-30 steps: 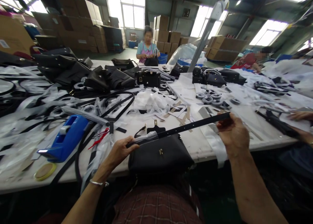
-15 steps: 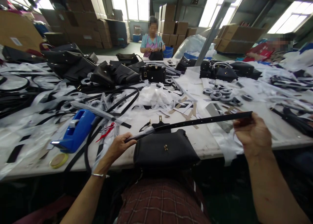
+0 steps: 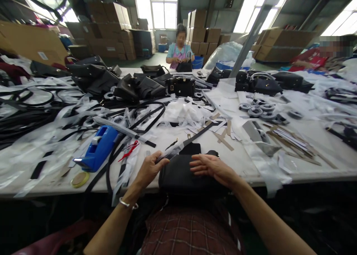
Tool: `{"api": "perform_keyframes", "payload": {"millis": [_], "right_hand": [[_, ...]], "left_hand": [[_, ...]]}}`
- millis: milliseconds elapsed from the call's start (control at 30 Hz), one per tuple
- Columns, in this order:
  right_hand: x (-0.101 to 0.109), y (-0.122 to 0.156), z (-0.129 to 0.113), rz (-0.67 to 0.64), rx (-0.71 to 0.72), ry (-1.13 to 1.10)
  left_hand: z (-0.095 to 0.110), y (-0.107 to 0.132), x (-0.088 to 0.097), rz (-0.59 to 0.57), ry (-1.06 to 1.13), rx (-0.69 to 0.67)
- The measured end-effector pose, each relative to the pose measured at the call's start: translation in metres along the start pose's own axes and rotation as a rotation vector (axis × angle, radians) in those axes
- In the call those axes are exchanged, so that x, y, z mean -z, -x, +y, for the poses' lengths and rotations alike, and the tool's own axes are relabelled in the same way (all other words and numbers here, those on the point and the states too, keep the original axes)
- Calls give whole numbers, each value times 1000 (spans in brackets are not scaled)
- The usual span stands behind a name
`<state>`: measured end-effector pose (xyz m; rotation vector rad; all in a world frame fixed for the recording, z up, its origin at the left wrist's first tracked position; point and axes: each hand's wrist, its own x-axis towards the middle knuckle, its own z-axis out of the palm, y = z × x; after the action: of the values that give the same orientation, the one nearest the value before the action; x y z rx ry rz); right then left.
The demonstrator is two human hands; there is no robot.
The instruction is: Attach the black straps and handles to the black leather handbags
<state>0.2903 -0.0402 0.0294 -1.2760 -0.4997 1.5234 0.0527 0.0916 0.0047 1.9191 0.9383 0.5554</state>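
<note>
Black strap (image 3: 192,138), slanting away rightward, left hand (image 3: 150,167) pinching near end; right hand (image 3: 213,168) unclenched

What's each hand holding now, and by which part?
Left hand: black strap, by its near, film-wrapped end. Right hand: open, holding nothing, over the black bag; contact can't be told.

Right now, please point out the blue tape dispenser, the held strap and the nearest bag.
Tape dispenser (image 3: 96,152): head view, blue body.
Strap (image 3: 198,135): head view, bare black stretch.
Nearest bag (image 3: 177,176): head view, broad black face.
</note>
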Motion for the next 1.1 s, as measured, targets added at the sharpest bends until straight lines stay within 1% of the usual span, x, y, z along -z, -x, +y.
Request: {"api": "perform_keyframes", "payload": {"millis": [67, 133, 200, 233, 267, 333, 400, 467, 500, 567, 633, 700, 767, 833, 900, 967, 1100], "right_hand": [[-31, -15, 6, -46, 14, -191], [-55, -26, 5, -20, 99, -352], [-69, -28, -3, 16, 212, -398], [-73, -25, -10, 11, 264, -361], [-76, -18, -19, -26, 301, -274], [-77, 2, -44, -171, 313, 33], [-78, 29, -75, -343, 229, 442], [-78, 55, -108, -451, 164, 771], [-78, 65, -125, -479, 155, 896], [-76, 78, -154, -434, 149, 1013], [-67, 80, -178, -327, 91, 988], [-51, 76, -195, -181, -17, 903], [-30, 69, -205, -20, -119, 844], [-8, 63, -206, 80, -201, 846], [13, 57, -198, 83, -279, 877], [32, 51, -183, 49, -342, 881], [69, 35, -143, 61, -379, 794]], "left_hand": [[11, 7, -15, -16, -18, -55], [20, 14, -28, -26, -55, -105], [27, 20, -35, -56, -57, -138], [30, 22, -35, -88, -25, -154], [33, 23, -33, -124, 34, -172], [40, 23, -22, -182, 208, -221], [48, 20, -10, -194, 409, -251], [56, 15, -1, -189, 626, -249], [61, 13, 2, -197, 745, -239], [70, 7, 4, -192, 990, -215], [76, 1, 4, -126, 1190, -187], [77, -4, 5, -8, 1320, -150], [72, -7, 5, 67, 1395, -110], [62, -8, 4, 88, 1429, -60], [50, -5, 1, 88, 1418, -1], [38, -1, -2, 101, 1367, 43], [19, 9, -7, 167, 1267, 93]]}}
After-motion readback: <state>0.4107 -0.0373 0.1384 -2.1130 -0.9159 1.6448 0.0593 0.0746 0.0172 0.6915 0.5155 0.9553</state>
